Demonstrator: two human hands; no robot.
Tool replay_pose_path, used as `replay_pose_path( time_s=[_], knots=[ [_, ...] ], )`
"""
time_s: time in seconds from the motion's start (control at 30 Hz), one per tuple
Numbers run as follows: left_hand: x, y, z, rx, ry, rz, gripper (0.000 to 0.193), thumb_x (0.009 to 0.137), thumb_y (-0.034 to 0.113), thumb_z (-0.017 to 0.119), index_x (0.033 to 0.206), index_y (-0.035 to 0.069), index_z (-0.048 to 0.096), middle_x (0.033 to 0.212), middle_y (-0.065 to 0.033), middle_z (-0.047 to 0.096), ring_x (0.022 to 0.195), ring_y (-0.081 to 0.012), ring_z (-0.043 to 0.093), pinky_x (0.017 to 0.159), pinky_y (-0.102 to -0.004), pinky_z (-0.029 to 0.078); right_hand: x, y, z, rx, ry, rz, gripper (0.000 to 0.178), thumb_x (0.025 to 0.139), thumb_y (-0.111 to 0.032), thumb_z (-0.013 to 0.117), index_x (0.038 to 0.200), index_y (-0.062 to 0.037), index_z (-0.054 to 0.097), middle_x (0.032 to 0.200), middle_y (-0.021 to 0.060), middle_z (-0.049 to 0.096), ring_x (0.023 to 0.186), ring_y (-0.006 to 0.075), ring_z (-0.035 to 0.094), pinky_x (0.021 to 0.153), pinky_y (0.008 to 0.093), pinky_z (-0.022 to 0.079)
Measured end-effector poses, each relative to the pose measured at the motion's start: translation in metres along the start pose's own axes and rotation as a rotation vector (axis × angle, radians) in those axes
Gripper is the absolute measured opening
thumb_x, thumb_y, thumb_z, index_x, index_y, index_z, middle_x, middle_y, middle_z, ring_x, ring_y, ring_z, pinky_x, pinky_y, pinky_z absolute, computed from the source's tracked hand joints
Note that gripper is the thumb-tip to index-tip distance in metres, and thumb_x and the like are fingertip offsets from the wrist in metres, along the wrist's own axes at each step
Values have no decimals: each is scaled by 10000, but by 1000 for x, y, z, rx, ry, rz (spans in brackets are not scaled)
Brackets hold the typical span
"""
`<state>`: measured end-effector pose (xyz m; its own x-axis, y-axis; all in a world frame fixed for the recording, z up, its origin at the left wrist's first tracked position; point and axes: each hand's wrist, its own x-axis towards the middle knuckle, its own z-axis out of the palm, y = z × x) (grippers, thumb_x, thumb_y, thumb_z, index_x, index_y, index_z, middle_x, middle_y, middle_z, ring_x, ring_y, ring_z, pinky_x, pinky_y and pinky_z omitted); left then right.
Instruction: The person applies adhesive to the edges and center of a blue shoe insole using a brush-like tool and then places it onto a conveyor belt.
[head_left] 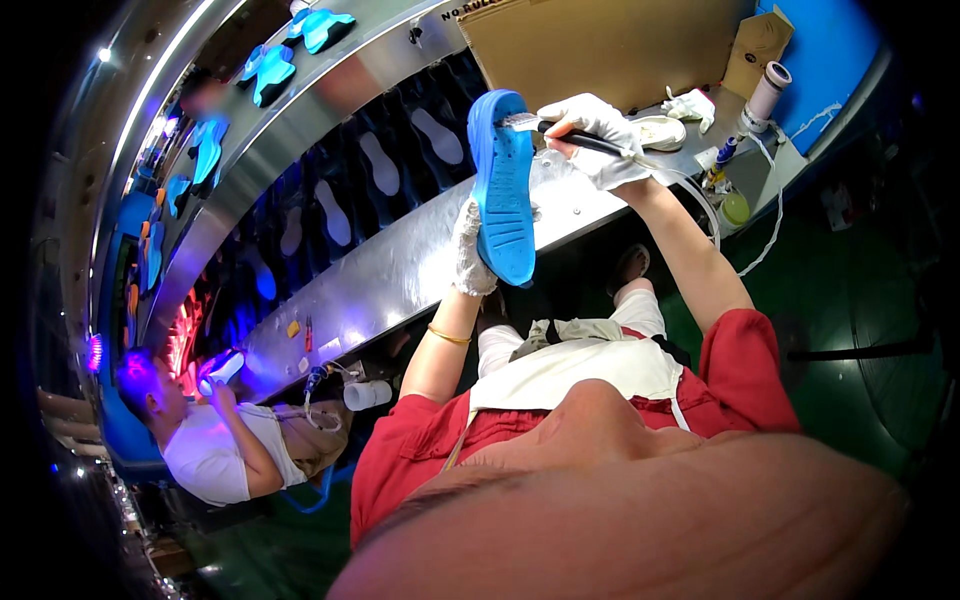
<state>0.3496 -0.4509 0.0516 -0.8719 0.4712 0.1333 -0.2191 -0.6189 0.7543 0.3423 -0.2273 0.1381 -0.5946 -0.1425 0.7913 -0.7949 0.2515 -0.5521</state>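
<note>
A bright blue shoe sole (505, 205) is held up, tilted, above the front edge of the metal bench. My left hand (470, 252), in a white glove, grips its lower left side, and part of the fingers is hidden behind it. My right hand (592, 138), gloved with bare fingertips showing, is closed on a black-handled brush (587, 141). The brush's pale tip lies at the inside of the sole's upper end. From the handle's rear, a thin clear tube (708, 205) curves down past my right forearm.
Rows of pale soles (380, 165) lie beyond the metal ledge (375, 285). A cardboard box (600, 50) stands at the back. To the right are a white glove (690, 106), a pinkish cylinder (768, 95) and a yellow-green jar (734, 210). A co-worker (225, 450) sits at left.
</note>
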Motion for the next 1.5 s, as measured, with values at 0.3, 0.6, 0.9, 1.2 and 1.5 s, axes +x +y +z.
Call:
replay_pose_path(
  time_s=[0.3, 0.6, 0.9, 1.2, 1.5],
  knots=[
    [57, 84, 35, -8, -225, 71, 819, 889, 652, 384, 1324, -41, 416, 1136, -213, 606, 928, -312, 654, 857, -422, 540, -11, -47, -19, -173, -177, -84, 191, 655, 88, 660, 778, -54, 622, 883, 120, 634, 826, 263, 613, 760, 330, 484],
    [269, 244, 22, 1869, -59, 1014, 329, 897, 242, 542, 1195, 109, 583, 1265, -152, 543, 1145, -294, 543, 980, -373, 447, -23, -34, -23, -148, 24, -57, 166, 737, 44, 729, 847, -43, 640, 890, 116, 645, 798, 201, 621, 751, 299, 488],
    [211, 291, -20, 2180, 710, 304, 261, 858, 337, 558, 1033, 195, 689, 1103, -94, 652, 1043, -259, 611, 932, -379, 461, -46, -10, -10, 117, -22, 323, 178, 764, 48, 724, 877, -47, 625, 853, 50, 642, 810, 122, 615, 754, 256, 489],
    [102, 267, 4, 1499, 314, 1226, 296, 897, 303, 630, 1073, 66, 651, 1047, -86, 640, 966, -209, 586, 924, -346, 429, -70, -5, 1, 117, -63, 305, 154, 810, 63, 664, 909, -41, 609, 822, 24, 631, 751, 92, 617, 699, 228, 498],
    [7, 221, -12, 3, 77, 815, 343, 931, 243, 560, 1105, -52, 574, 1030, -180, 633, 987, -338, 617, 890, -396, 512, -76, 8, 28, 222, -10, 499, 148, 790, -3, 721, 898, -29, 624, 856, 43, 651, 741, 95, 587, 696, 223, 480]
  ],
)
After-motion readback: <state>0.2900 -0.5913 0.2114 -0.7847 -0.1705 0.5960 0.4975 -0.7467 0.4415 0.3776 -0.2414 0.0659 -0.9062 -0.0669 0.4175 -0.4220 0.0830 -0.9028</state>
